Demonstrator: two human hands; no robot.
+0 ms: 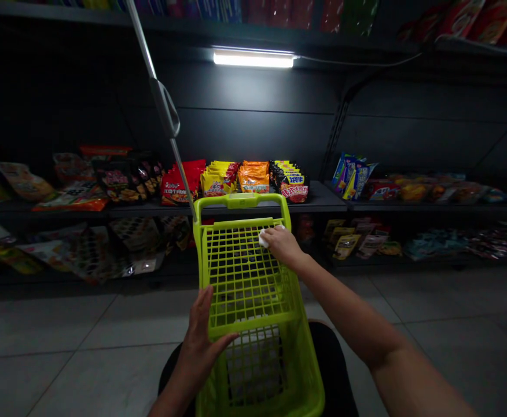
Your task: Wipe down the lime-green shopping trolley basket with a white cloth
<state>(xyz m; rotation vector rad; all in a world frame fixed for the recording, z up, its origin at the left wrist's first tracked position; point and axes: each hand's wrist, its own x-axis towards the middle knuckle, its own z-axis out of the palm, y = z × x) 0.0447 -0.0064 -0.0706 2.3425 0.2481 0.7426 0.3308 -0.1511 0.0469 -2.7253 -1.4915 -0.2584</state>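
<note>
A lime-green shopping basket (309, 353) with a grid panel stands in front of me, between my knees. My right hand (280, 244) is closed on a crumpled white wipe (263, 238), pressed to the upper right of the grid; whether it is paper or cloth I cannot tell. At the basket's left side, my left hand (204, 330) is open, thumb spread away from the fingers and nothing in it. A thin metal pole (143, 43) with a dark grip (165, 109) rises from the basket's upper left corner. Something pale shows through the lower grid.
Dark shelves (323, 197) run across behind the basket. Red packets (179, 184), yellow packets (219, 178), orange packets (253, 176) and black packets (294, 188) stand on one. A lit tube lamp (253, 58) hangs above. Grey floor tiles (84, 336) lie around.
</note>
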